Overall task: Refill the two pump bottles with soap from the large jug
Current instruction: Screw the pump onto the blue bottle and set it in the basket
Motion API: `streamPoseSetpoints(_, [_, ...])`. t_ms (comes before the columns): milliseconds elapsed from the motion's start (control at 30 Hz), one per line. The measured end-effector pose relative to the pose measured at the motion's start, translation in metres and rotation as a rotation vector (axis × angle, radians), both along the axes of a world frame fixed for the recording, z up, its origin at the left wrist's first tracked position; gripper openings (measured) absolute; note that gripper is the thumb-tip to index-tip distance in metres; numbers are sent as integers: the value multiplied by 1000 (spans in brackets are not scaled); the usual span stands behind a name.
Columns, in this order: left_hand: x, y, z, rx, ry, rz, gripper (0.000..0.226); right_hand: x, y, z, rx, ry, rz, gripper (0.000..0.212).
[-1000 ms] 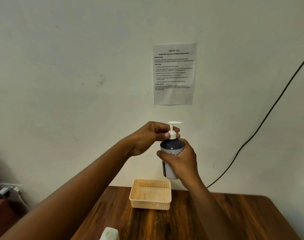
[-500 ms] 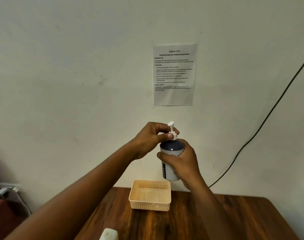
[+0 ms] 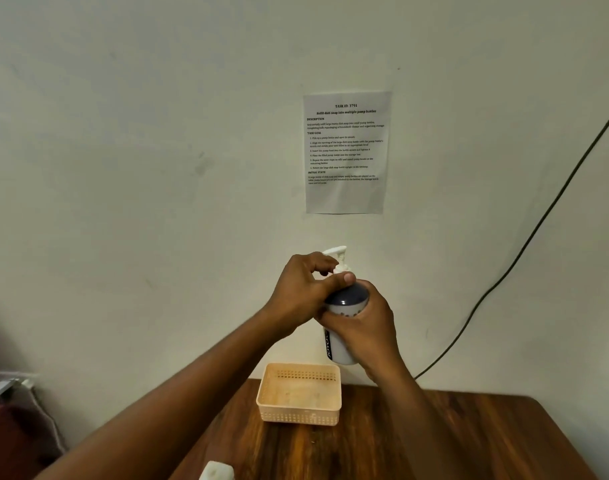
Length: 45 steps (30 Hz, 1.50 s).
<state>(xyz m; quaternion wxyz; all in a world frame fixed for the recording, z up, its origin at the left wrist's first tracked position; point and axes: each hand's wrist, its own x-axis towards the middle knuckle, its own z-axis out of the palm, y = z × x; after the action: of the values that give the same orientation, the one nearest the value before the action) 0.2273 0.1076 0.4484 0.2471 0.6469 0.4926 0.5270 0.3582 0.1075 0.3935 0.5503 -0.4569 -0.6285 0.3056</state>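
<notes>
I hold a pump bottle (image 3: pixel 344 303) upright in the air above the wooden table (image 3: pixel 417 441). It has a white body, a dark shoulder and a white pump head (image 3: pixel 337 252). My right hand (image 3: pixel 367 332) grips the bottle's body from the right. My left hand (image 3: pixel 305 294) pinches the collar of the pump head, thumb lying across the bottle's neck. A white object (image 3: pixel 216 472), too cut off to identify, shows at the bottom edge. The second bottle is out of view.
A peach perforated basket (image 3: pixel 299 415) sits on the table by the wall, below the bottle. An instruction sheet (image 3: pixel 346 152) hangs on the wall. A black cable (image 3: pixel 525 244) runs down the wall at the right. Plugs (image 3: pixel 5 386) lie at far left.
The pump head has turned: its spout pointed right, then toward me, and now points left. My left hand has rotated with it; the bottle stays in place.
</notes>
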Motion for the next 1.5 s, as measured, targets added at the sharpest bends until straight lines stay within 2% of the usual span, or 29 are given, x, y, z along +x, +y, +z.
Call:
streamPoseSetpoints(100, [-6, -2, 4, -57, -4, -113, 21, 4, -1, 1, -37, 2, 71, 63])
streamPoseSetpoints(300, [-14, -4, 2, -54, -85, -251, 21, 13, 2, 4, -92, 31, 286, 61])
streamPoseSetpoints(433, [-18, 0, -2, -63, -63, -234, 22, 11, 8, 3, -101, 35, 307, 61])
streamPoseSetpoints(500, [-23, 3, -4, -73, -5, -187, 29, 9, 12, 0, -104, 21, 297, 64])
streamPoseSetpoints(633, [-47, 10, -28, -42, 194, -8, 63, 0, 23, -16, -119, -14, 258, 71])
streamPoseSetpoints(800, [-93, 26, -78, -31, 490, 207, 77, -18, 46, -42, -145, -43, 263, 77])
streamPoseSetpoints(1000, [-141, 54, -138, -35, 766, 306, 83, -52, 77, -72, -184, -121, 262, 81])
streamPoseSetpoints(1200, [-178, 86, -189, -73, 856, 340, 87, -88, 113, -109, -209, -203, 231, 80])
streamPoseSetpoints(1500, [-225, 120, -255, -264, 936, 345, 89, -131, 167, -173, -257, -304, 215, 82])
